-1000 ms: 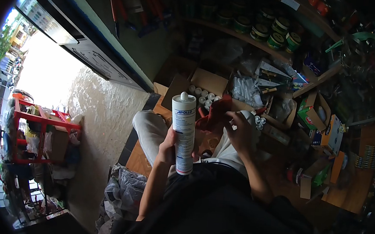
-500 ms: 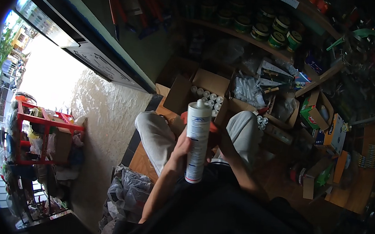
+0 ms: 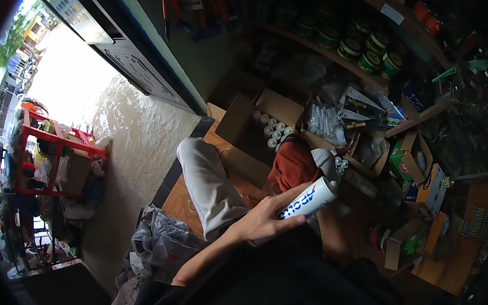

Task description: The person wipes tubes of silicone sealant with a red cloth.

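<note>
A white cartridge with blue "APOLLO" lettering lies tilted across my lap, its capped end up and to the right. My left hand is wrapped round its lower part. A red cloth stands bunched just beyond the cartridge, over my right leg. My right forearm comes up behind the cartridge's right end; the fingers of my right hand are hidden there, so what they hold cannot be made out. Past the cloth, an open cardboard box holds several white cartridges.
Grey plastic bags lie at my left side. A red metal rack stands by the doorway. To the right are clear-wrapped tubes, a green box and other cartons. Green-labelled cans line a shelf at the back.
The cartridge has turned from upright to tilted, its top swinging to the right, with my left hand now lower round it. The red cloth shows much more, beyond the cartridge. The view has shifted slightly.
</note>
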Action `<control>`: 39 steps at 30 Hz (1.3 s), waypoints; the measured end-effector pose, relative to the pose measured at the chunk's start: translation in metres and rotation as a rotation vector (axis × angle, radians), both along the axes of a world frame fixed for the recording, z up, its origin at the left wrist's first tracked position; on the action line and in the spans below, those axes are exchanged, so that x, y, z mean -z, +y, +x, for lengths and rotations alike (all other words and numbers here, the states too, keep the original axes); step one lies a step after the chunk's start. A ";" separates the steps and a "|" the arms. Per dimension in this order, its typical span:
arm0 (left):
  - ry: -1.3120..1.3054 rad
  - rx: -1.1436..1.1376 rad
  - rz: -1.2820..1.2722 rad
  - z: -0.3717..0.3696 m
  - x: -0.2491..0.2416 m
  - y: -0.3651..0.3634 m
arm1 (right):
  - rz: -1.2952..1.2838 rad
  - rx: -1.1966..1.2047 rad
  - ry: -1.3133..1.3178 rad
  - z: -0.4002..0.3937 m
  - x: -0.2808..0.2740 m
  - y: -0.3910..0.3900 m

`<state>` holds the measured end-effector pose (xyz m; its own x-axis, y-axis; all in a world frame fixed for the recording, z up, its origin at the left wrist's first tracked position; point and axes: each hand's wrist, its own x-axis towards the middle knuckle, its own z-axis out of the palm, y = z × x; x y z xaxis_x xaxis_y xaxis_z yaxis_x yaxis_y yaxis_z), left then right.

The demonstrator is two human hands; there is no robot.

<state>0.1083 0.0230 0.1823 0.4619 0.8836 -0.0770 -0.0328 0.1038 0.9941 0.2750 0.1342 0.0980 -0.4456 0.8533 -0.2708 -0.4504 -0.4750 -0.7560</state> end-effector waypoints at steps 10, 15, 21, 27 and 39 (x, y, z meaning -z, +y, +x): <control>-0.173 -0.071 -0.154 -0.014 -0.002 -0.018 | 0.118 -0.067 -0.296 -0.008 -0.026 0.014; -0.409 -0.152 -0.161 -0.013 0.028 -0.031 | 0.165 -0.113 -0.424 -0.017 -0.036 0.018; -0.738 -0.632 -0.563 -0.030 0.042 -0.028 | 0.257 -0.148 -0.565 -0.031 -0.049 0.002; -0.793 -0.850 -0.343 -0.029 0.043 0.000 | 0.769 -0.149 -0.718 -0.083 -0.061 -0.036; -0.827 -0.796 -0.103 -0.058 0.031 0.009 | 1.380 -0.330 -0.846 -0.098 -0.070 -0.086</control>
<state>0.0507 0.0318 0.1511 -0.2807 0.9546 -0.0998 -0.7635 -0.1591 0.6259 0.1769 0.0480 0.1681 -0.7753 0.5455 0.3184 0.2606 0.7355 -0.6255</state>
